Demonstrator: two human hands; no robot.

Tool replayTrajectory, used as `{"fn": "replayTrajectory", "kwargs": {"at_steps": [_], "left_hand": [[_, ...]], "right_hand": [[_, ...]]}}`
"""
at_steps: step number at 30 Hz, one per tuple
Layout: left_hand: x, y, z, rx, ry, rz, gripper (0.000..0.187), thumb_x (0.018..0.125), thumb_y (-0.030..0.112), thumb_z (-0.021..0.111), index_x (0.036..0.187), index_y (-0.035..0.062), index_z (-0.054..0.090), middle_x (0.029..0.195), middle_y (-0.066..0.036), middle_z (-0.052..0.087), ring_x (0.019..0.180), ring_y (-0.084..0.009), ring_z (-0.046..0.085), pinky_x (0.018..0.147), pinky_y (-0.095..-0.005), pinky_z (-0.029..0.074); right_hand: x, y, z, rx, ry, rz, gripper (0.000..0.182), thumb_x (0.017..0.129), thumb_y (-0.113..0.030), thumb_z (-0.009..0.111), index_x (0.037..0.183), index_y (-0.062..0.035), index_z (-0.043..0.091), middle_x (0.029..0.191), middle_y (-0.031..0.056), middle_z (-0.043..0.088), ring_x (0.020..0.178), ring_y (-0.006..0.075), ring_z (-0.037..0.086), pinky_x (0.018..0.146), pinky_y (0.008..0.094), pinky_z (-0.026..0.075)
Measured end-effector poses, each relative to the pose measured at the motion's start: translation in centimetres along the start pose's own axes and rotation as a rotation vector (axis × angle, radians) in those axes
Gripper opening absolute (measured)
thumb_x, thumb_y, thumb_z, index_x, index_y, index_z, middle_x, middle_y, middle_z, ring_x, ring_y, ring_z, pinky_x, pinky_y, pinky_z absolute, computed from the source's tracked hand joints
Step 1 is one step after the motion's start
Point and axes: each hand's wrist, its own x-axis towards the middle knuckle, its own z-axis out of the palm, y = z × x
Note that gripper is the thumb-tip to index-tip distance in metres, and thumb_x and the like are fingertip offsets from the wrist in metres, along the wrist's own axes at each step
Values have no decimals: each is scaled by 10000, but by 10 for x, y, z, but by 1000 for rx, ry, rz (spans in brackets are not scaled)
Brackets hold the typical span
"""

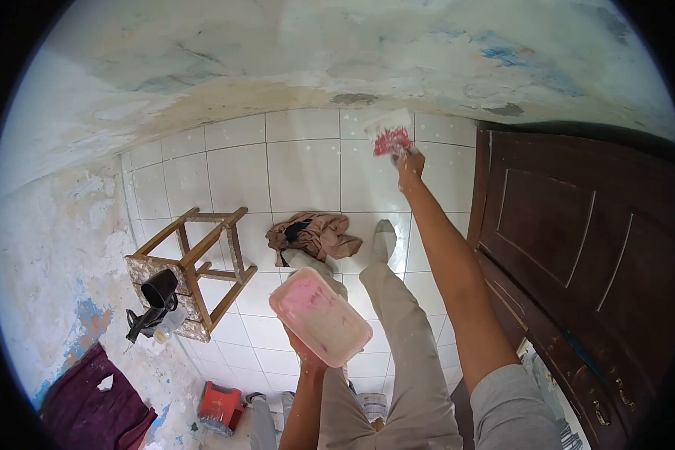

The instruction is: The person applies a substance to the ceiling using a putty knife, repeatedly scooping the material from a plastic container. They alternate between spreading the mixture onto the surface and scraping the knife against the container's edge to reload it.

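My left hand (305, 349) supports a pale pink plastic tub (337, 330) from below, its fingers mostly hidden under it. Pink and whitish smears coat the inside of the tub. Stretched far forward, my right hand (410, 166) grips a putty knife (390, 139) with a wide blade, red and white in colour and slightly blurred. The blade is near the foot of the patchy wall (292, 64), over the white floor tiles in this view.
A wooden stool (229, 236) lies tipped on the left, a black object (160, 288) by its seat. A brown cloth (322, 234) lies near my feet. Dark wooden furniture (547, 217) lines the right. Lower left are a purple cloth (97, 405) and a red container (219, 405).
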Motion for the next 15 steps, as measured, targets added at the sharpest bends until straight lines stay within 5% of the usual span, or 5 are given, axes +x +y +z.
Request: {"fn": "replayTrajectory", "kwargs": {"at_steps": [4, 10, 14, 15], "left_hand": [[-6, 8, 11, 5, -3, -1, 610, 961, 610, 321, 1403, 195, 389, 1347, -32, 489, 1200, -266, 510, 988, -479, 458], [-7, 8, 31, -27, -38, -25, 615, 955, 617, 329, 1394, 194, 402, 1341, -39, 498, 1191, -275, 520, 988, -489, 457], [-12, -1, 32, -37, -45, -39, 617, 951, 621, 340, 1387, 190, 410, 1333, -39, 500, 1190, -276, 517, 985, -490, 457], [-14, -3, 34, -39, -56, -52, 615, 951, 620, 341, 1386, 190, 410, 1331, -38, 500, 1189, -275, 516, 983, -488, 458]], "right_hand": [[-13, -5, -31, -36, 35, 93, 139, 970, -134, 507, 1025, -128, 635, 909, 16, 678, 766, 110, 639, 625, 236, 511], [14, -75, -39, 49, 114, 130, 167, 953, -102, 523, 1080, -65, 624, 917, 59, 685, 718, 177, 669, 613, 256, 543], [130, -69, -68, -449, 145, -532, 141, 953, -155, 537, 985, -53, 629, 912, 49, 678, 763, 188, 668, 641, 267, 533], [88, -121, -50, -139, 153, -382, 137, 948, -155, 543, 977, -52, 629, 903, 52, 670, 765, 183, 659, 646, 268, 527]]}}
